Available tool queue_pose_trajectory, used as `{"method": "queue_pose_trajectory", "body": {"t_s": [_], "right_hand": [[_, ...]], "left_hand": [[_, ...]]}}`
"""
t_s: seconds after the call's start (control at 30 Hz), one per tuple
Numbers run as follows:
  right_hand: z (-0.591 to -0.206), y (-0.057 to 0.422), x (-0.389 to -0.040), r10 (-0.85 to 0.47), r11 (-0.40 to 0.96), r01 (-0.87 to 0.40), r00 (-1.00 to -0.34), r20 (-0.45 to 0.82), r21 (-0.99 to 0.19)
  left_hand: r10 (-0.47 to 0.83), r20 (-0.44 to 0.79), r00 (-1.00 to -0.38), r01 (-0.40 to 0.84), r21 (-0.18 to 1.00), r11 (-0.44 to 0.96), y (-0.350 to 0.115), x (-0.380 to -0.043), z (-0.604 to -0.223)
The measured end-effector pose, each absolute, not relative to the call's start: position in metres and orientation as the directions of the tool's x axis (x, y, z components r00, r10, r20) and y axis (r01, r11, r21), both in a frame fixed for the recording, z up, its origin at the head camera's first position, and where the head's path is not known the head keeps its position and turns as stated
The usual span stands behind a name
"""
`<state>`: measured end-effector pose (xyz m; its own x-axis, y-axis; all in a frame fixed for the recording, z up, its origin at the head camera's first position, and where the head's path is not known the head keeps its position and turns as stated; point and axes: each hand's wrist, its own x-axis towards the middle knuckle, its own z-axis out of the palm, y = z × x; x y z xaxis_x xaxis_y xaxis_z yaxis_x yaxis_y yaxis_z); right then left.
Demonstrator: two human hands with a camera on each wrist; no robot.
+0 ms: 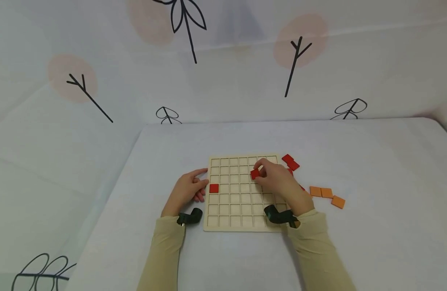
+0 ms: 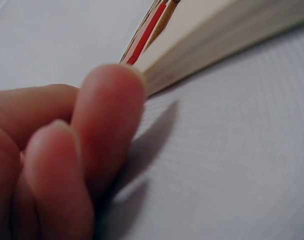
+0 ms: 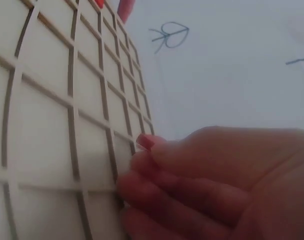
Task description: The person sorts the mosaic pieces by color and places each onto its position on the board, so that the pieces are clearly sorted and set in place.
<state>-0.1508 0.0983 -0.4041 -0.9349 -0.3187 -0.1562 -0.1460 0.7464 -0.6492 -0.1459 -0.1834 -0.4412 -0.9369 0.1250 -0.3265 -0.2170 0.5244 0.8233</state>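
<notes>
A pale wooden grid board lies on the white-covered table. One red square tile sits in a cell of its leftmost column. My right hand is over the board's upper right part, pinching another red tile between thumb and fingers. In the right wrist view, a small red corner of the held tile shows at the fingertips, close over the grid. My left hand rests beside the board, index finger and thumb at its left edge. The left wrist view shows a fingertip right at the board's side.
Red tiles lie by the board's upper right corner, and more are partly hidden behind the right hand. Further right are several orange tiles. A patterned white cloth hangs behind the table. Each wrist wears a dark camera mount.
</notes>
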Motion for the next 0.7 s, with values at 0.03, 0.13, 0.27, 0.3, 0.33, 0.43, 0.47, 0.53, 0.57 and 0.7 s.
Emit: {"method": "queue_pose_trajectory", "body": {"t_s": [0.03, 0.13, 0.27, 0.3, 0.33, 0.43, 0.47, 0.53, 0.57, 0.7], "right_hand": [[-0.404, 0.096, -0.15, -0.326, 0.742, -0.156, -0.934, -0.147, -0.652], [-0.402, 0.09, -0.148, -0.336, 0.73, -0.167, -0.932, -0.135, -0.663], [-0.403, 0.084, -0.146, -0.343, 0.73, -0.17, -0.929, -0.14, -0.662], [-0.404, 0.082, -0.146, -0.345, 0.73, -0.17, -0.928, -0.143, -0.662], [-0.405, 0.08, -0.146, -0.349, 0.729, -0.171, -0.925, -0.147, -0.662], [-0.407, 0.075, -0.146, -0.371, 0.723, -0.184, -0.916, -0.15, -0.666], [-0.407, 0.073, -0.145, -0.374, 0.722, -0.185, -0.915, -0.151, -0.667], [-0.408, 0.07, -0.144, -0.386, 0.721, -0.2, -0.911, -0.145, -0.664], [-0.409, 0.068, -0.144, -0.394, 0.721, -0.212, -0.908, -0.139, -0.66], [-0.41, 0.062, -0.143, -0.406, 0.731, -0.238, -0.905, -0.128, -0.64]], "left_hand": [[0.125, -0.326, -0.937, -0.217, 0.823, 0.524, -0.183, -0.145, -0.441], [0.126, -0.325, -0.937, -0.216, 0.826, 0.521, -0.183, -0.144, -0.44], [0.129, -0.321, -0.938, -0.212, 0.828, 0.519, -0.183, -0.144, -0.439], [0.13, -0.32, -0.938, -0.211, 0.829, 0.518, -0.183, -0.144, -0.439], [0.13, -0.318, -0.939, -0.208, 0.829, 0.52, -0.183, -0.144, -0.439], [0.134, -0.31, -0.941, -0.198, 0.829, 0.523, -0.183, -0.144, -0.44], [0.135, -0.307, -0.942, -0.195, 0.829, 0.524, -0.183, -0.145, -0.44], [0.134, -0.304, -0.943, -0.192, 0.829, 0.525, -0.184, -0.145, -0.44], [0.133, -0.304, -0.943, -0.192, 0.829, 0.526, -0.184, -0.145, -0.44], [0.129, -0.309, -0.942, -0.198, 0.825, 0.53, -0.184, -0.145, -0.44]]}}
